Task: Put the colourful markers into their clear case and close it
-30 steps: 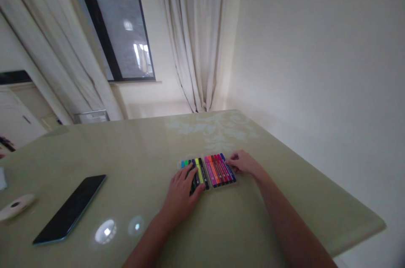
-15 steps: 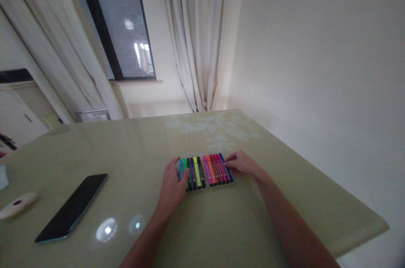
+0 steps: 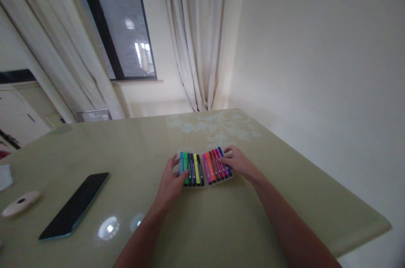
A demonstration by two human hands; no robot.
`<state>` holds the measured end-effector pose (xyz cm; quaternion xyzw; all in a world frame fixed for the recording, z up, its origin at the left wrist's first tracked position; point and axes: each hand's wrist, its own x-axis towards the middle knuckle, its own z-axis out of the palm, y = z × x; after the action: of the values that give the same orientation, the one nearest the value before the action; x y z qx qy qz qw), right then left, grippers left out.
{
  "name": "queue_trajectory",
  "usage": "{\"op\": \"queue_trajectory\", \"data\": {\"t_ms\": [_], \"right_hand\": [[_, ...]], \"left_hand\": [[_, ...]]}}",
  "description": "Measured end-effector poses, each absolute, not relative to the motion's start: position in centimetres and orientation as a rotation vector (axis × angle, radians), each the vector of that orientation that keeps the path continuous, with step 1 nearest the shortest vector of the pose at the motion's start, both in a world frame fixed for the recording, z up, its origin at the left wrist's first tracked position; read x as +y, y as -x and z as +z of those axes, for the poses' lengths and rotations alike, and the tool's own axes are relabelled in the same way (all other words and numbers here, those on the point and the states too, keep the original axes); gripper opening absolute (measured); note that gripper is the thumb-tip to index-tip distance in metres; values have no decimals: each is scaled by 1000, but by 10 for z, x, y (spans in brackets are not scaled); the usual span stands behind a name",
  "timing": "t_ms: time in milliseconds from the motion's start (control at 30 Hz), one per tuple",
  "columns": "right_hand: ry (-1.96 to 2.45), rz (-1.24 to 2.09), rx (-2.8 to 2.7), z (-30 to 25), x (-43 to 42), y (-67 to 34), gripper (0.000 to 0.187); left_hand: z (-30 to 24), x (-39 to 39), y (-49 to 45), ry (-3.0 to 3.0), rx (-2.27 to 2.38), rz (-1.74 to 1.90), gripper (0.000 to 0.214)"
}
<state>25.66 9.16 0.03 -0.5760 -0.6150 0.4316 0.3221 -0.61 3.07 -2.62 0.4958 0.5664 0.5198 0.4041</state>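
Note:
A clear flat case of coloured markers lies open on the pale green table, with green, blue and yellow pens on its left half and pink, red and orange ones on its right. My left hand grips the case's left edge, thumb lying over the leftmost pens. My right hand holds the right edge, its curled fingertips on the outermost pens. Both forearms reach in from the bottom of the view.
A dark tablet lies flat to the left, and a white oval object sits beyond it near the table's left edge. A wall runs along the right side. Curtains and a window stand behind the table's far edge.
My left hand slid off the pens to the case's left edge, uncovering the green and blue ones. The case and my right hand shifted slightly away from me.

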Motion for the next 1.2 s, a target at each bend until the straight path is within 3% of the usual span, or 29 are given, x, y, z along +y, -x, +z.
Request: {"op": "queue_trajectory", "data": {"t_ms": [267,400,500,633,833,1200], "right_hand": [[1128,1265,-1534,8,68,-210,49],[947,1360,-1647,13,54,-195,43],[905,1318,-1710,10,52,-192,41],[882,946,-1855,7,50,-191,34],[622,262,-2172,15,41,-191,49],[504,329,-2025,-2,49,-187,41]], "left_hand": [[-9,17,-15,-1401,1266,1339,65],[-7,8,-25,-1554,1133,1272,78],[-7,7,-23,-1595,1331,1290,69],[-5,9,-18,-1635,1436,1285,47],[-6,8,-22,-1744,1369,1250,35],[-6,7,-25,-1733,1459,1218,43]]}}
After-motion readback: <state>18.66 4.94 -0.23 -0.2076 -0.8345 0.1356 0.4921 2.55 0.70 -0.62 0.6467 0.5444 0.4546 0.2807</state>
